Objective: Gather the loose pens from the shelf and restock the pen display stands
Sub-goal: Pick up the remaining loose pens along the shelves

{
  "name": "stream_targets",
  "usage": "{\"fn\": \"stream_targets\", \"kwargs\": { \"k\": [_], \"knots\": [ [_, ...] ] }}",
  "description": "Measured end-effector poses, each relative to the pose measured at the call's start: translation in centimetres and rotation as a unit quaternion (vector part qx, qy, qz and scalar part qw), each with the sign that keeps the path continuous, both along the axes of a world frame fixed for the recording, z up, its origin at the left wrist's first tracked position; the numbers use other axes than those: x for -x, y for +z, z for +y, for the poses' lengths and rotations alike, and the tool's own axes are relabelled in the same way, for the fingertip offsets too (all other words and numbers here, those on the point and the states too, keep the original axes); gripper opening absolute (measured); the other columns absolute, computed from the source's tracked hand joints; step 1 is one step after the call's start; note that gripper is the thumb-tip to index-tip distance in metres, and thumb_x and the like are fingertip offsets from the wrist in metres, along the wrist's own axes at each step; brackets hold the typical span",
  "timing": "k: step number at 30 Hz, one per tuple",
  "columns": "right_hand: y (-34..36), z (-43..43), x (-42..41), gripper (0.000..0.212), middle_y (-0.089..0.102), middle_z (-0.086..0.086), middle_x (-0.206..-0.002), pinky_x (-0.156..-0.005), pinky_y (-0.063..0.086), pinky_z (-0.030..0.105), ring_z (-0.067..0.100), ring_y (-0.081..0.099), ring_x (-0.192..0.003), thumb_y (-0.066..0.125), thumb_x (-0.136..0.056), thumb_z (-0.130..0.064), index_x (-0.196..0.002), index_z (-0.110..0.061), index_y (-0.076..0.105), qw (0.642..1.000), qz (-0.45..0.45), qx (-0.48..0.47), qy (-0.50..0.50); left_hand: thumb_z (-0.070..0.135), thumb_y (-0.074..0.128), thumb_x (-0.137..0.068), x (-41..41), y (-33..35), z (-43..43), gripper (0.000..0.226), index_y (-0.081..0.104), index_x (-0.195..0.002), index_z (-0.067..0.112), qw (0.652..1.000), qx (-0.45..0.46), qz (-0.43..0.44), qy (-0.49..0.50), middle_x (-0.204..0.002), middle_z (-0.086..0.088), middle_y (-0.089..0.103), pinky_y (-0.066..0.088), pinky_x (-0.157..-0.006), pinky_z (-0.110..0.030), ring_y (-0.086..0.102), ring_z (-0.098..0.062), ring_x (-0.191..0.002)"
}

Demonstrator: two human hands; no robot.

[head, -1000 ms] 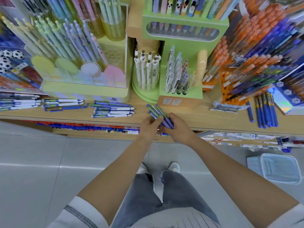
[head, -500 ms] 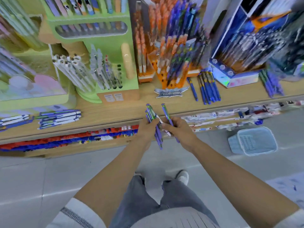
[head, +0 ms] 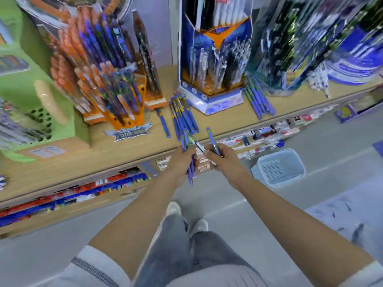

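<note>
Since half a second ago the view has swung right along the shelf, so the blue display stand (head: 211, 83) now stands straight ahead, and the hands have come level with the loose pens lying there. The left hand (head: 178, 162) is clenched round a bundle of blue pens (head: 190, 175), their tips poking out below the fist and their tops above it. The right hand (head: 224, 160), just beside it, pinches a single blue pen (head: 211, 137) upright, apart from the bundle. Both hands hover at the front edge of the wooden shelf (head: 134, 150). Just beyond them a heap of loose blue pens (head: 183, 114) lies on the shelf before the blue stand, one stray pen (head: 163, 124) to its left and a second heap (head: 260, 102) to its right. The orange display stand (head: 124, 112) stands further left. A pale blue basket (head: 278, 167) sits on the floor on the right.
</note>
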State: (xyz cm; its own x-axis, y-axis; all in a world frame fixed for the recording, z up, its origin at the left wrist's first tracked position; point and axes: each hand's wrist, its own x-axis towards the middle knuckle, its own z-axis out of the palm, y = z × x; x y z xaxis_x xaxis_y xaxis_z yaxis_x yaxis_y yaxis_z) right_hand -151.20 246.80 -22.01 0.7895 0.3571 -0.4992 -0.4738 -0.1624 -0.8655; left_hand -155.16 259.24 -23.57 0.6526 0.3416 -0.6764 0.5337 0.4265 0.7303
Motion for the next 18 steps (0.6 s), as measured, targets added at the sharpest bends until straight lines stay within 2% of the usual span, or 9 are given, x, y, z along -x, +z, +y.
{"fn": "stream_targets", "kwargs": {
  "k": [2, 6, 9, 12, 15, 18],
  "knots": [
    [-0.1, -0.5, -1.5, 0.007, 0.051, 0.002, -0.068, -0.045, 0.041, 0.016, 0.006, 0.047, -0.042, 0.064, -0.090, -0.003, -0.094, -0.008, 0.061, 1.000, -0.011, -0.006, -0.004, 0.006, 0.047, -0.095, -1.6, 0.4, -0.3, 0.022, 0.051, -0.073, 0.010, 1.000, 0.003, -0.010, -0.002, -0.050, -0.001, 0.049, 0.036, -0.036, -0.018, 0.042, -0.011, -0.035],
    [-0.5, -0.9, -3.9, 0.011, 0.051, -0.001, -0.068, -0.048, 0.041, 0.015, 0.008, 0.045, -0.044, 0.064, -0.091, -0.007, -0.102, -0.008, 0.063, 0.999, -0.001, -0.010, -0.045, 0.009, 0.052, -0.094, -4.6, 0.3, -0.4, 0.025, 0.049, -0.070, 0.009, 1.000, 0.024, -0.014, -0.004, -0.049, -0.002, 0.046, 0.033, -0.037, -0.019, 0.040, -0.012, -0.036],
    [-0.8, -1.6, -5.9, 0.009, 0.055, -0.002, -0.069, -0.051, 0.040, 0.016, 0.009, 0.046, -0.048, 0.063, -0.092, -0.009, -0.099, -0.014, 0.064, 0.997, 0.008, -0.012, -0.069, 0.004, 0.044, -0.096, -7.0, 0.0, -1.1, 0.020, 0.050, -0.078, 0.011, 0.999, 0.027, -0.018, -0.013, -0.058, -0.004, 0.050, 0.038, -0.042, -0.021, 0.046, -0.011, -0.038],
    [-0.9, -3.0, -7.7, 0.016, 0.058, 0.000, -0.070, -0.053, 0.035, 0.018, 0.009, 0.054, -0.053, 0.058, -0.091, -0.003, -0.097, -0.017, 0.063, 0.997, 0.009, -0.003, -0.079, 0.002, 0.042, -0.097, -9.3, 0.0, -2.3, 0.019, 0.050, -0.083, 0.013, 0.999, 0.027, -0.017, -0.027, -0.062, -0.006, 0.052, 0.042, -0.041, -0.018, 0.050, -0.009, -0.039],
    [-1.1, -4.9, -9.1, 0.020, 0.060, 0.001, -0.072, -0.050, 0.032, 0.017, 0.012, 0.060, -0.063, 0.056, -0.090, -0.002, -0.097, -0.019, 0.063, 0.996, 0.004, 0.007, -0.088, 0.003, 0.043, -0.097, -11.2, 0.0, -3.9, 0.016, 0.048, -0.084, 0.012, 0.998, 0.028, -0.007, -0.049, -0.061, -0.008, 0.048, 0.038, -0.036, -0.017, 0.046, -0.011, -0.035],
    [-1.1, -7.0, -11.2, 0.019, 0.061, 0.000, -0.072, -0.050, 0.033, 0.016, 0.010, 0.062, -0.065, 0.060, -0.090, -0.004, -0.101, -0.018, 0.065, 0.994, 0.004, 0.014, -0.105, 0.005, 0.047, -0.095, -13.3, 0.4, -5.7, 0.021, 0.043, -0.075, 0.010, 0.997, 0.023, -0.012, -0.073, -0.057, -0.008, 0.043, 0.030, -0.035, -0.017, 0.040, -0.012, -0.033]
  ]
}}
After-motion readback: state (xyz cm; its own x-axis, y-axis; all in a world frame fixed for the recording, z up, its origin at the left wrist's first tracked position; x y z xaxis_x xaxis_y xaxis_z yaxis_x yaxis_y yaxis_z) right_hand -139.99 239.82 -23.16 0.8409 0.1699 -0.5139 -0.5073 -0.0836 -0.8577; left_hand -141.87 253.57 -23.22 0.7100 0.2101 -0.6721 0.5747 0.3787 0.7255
